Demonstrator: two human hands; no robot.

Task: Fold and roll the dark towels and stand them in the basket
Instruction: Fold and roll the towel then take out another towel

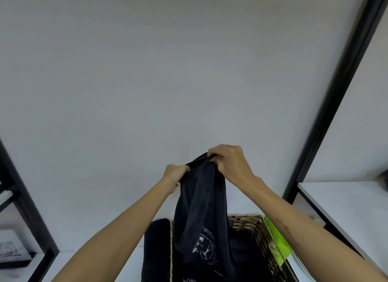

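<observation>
**Two hands, one dark towel held up over the basket**

Both hands are up in front of a plain grey wall, gripping the top edge of a dark towel (201, 208). The left hand (175, 174) has its fingers curled tight round the bunched edge on its side, and the right hand (228, 162) sits a bit higher, fingers and thumb clenched on the same edge just beside it. So the two grips are close together, nearly touching, and the cloth between them is gathered into a hump.

From there the towel hangs straight down in long folds, with a white printed logo and some lettering low on it (too blurry and flipped to read). Its lower end drops into the wicker basket (264, 239), which sits on the white desk (63, 267) near the bottom edge of the view. The basket's inside looks dark; I can't tell what else is in there.

Just outside the basket's left wall there's another dark towel (156, 246) on the desk, touching or very nearly touching the wicker. On the basket's right side a bright green object (277, 244) shows behind the right forearm. Black shelf frames (340, 88) run up both sides, and a small framed picture (12, 250) sits at the far left.
</observation>
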